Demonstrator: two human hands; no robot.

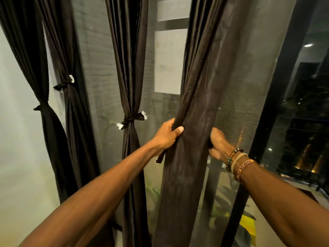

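Brown, slightly shiny fabric fills the middle of the view: the loose curtain (192,113) hangs straight down in front of the person, bunched into one thick column at about mid-height. The left hand (166,135) clasps the column's left edge, fingers wrapped behind the folds and the thumb (179,130) pressed flat across the front. A narrow dark tie strip (160,156) dangles from under that hand's palm, just beside the curtain's left edge. The right hand (218,144) is at the column's right edge, level with the other hand. It is blurred, yet its fingers look curled round the fabric's edge, grasping it. Bead and woven bracelets (237,163) circle the right wrist

To the left, a tied curtain (130,77) hangs pinched at its waist by a knotted band (131,120), and two more tied curtains (71,107) hang farther left against a pale wall (17,139). Behind the curtains is a fine mesh screen (249,77), and green leaves (222,200) show dimly through it low down. A black frame post (277,82) rises at the right, with dark night and small lights beyond it
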